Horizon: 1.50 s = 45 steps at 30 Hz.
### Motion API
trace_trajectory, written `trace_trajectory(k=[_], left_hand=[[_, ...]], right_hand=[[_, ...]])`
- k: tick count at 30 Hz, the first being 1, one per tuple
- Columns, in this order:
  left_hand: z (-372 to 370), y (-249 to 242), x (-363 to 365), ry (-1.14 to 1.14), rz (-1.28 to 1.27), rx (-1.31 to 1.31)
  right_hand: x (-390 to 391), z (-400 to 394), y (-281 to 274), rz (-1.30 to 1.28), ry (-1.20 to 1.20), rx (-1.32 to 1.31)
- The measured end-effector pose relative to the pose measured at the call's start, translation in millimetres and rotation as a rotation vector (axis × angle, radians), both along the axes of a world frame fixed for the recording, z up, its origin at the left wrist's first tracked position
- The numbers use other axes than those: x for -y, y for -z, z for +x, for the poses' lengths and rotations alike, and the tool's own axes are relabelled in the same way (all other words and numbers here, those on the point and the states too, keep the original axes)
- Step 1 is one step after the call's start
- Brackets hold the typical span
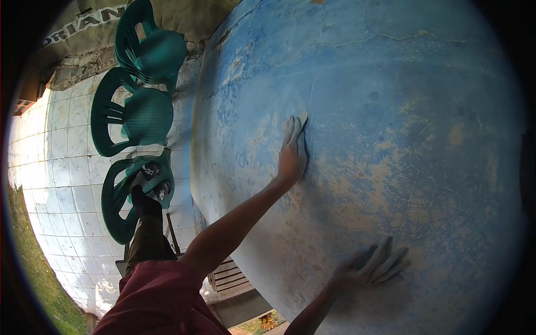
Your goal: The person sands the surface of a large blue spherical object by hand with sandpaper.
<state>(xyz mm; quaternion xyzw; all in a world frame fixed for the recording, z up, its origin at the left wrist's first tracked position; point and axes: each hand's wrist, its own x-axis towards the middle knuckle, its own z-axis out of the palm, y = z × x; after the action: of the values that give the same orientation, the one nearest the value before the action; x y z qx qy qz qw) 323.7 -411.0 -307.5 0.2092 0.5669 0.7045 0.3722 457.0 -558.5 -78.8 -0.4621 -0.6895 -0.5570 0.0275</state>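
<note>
My left hand (292, 152) presses against the blue wall (357, 84), fingers together over a thin piece of sandpaper (304, 118). Only a pale edge of the sheet shows past the fingertips; the rest is hidden under the hand. Lower and to the right, my right hand (375, 266) is open, with fingers spread against the wall and nothing visible in it. Grey-white dust coats the fingers of both hands. Around them the paint is worn, with pale bare patches (357, 181) and fine cracks.
My feet, in dark footwear (149, 172), stand on a green plastic chair (114, 209). Two more green chairs (148, 116) (162, 53) line the wall's foot. White floor tiles (64, 167) border grass (36, 273). A slatted wooden piece (229, 277) is below my arm.
</note>
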Motion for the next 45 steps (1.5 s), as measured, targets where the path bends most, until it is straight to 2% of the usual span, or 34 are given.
trace_trajectory(k=[1, 3, 6, 8, 10, 11, 13, 15, 16, 17, 18, 20, 21, 24, 26, 27, 29, 31, 34, 36, 38, 39, 41, 43, 45], left_hand=[[19, -8, 31, 0.058, 0.010, -0.021], [46, -46, 71, 0.128, 0.195, -0.096], [21, -83, 30, 0.073, 0.363, -0.188], [-14, -70, -26, -0.026, 0.327, -0.232], [-42, -32, -61, -0.061, 0.187, -0.053], [-45, -5, -64, -0.038, 0.075, 0.124], [-17, 42, -33, -0.022, -0.077, 0.030], [22, 36, 35, 0.075, -0.052, -0.008], [48, 29, 65, 0.111, 0.037, -0.139], [54, 0, 88, 0.188, 0.075, -0.103], [48, -25, 97, 0.179, 0.205, -0.135], [32, -47, 59, 0.119, 0.270, -0.135], [19, -45, 34, 0.059, 0.332, -0.143], [-21, 16, -26, -0.017, 0.078, 0.005], [-2, 80, -21, -0.056, -0.079, 0.055], [10, 90, 6, -0.010, -0.096, 0.095], [40, 78, 75, 0.145, -0.091, 0.126], [66, 43, 128, 0.291, 0.145, -0.054], [40, 13, 78, 0.198, 0.252, -0.039], [5, 39, 12, 0.043, 0.191, -0.100], [-18, 94, -30, -0.014, -0.016, 0.037], [-10, 116, -24, -0.017, -0.019, 0.022], [11, 141, 4, 0.001, -0.179, 0.118], [43, 125, 64, 0.111, -0.097, 0.108], [56, 78, 102, 0.220, 0.056, 0.072]], right_hand=[[-4, -7, 4, 0.013, -0.011, -0.009], [-4, -21, 8, -0.044, 0.081, 0.025], [-17, -29, 15, -0.053, 0.083, 0.029], [-16, -23, 16, -0.056, 0.063, 0.029], [-15, -21, 23, -0.073, 0.038, 0.016], [-13, -21, 29, -0.077, 0.033, 0.002], [-14, -23, 38, -0.082, 0.006, -0.020], [-14, -27, 48, -0.062, 0.007, 0.028], [-15, -31, 50, -0.057, 0.001, 0.022], [-14, -33, 50, -0.067, 0.025, 0.021], [-12, -33, 48, -0.082, 0.052, 0.026], [-11, -29, 45, -0.085, 0.046, 0.049], [-11, -26, 46, -0.090, 0.038, 0.063], [-12, -16, 55, -0.089, 0.037, 0.037], [-15, -19, 73, -0.056, 0.001, 0.056], [-17, -20, 79, -0.009, -0.040, 0.078], [-17, -16, 94, -0.059, -0.018, 0.074], [-12, -13, 100, -0.113, 0.028, 0.088], [-11, -14, 94, -0.123, 0.014, 0.077], [-10, -13, 96, -0.125, 0.021, 0.060], [-11, -9, 100, -0.124, -0.010, 0.044], [-13, -9, 104, -0.103, -0.051, 0.038], [-13, -12, 112, -0.094, -0.044, 0.049], [-13, -12, 113, -0.080, -0.031, 0.068], [-12, -9, 114, -0.124, -0.022, 0.071]])
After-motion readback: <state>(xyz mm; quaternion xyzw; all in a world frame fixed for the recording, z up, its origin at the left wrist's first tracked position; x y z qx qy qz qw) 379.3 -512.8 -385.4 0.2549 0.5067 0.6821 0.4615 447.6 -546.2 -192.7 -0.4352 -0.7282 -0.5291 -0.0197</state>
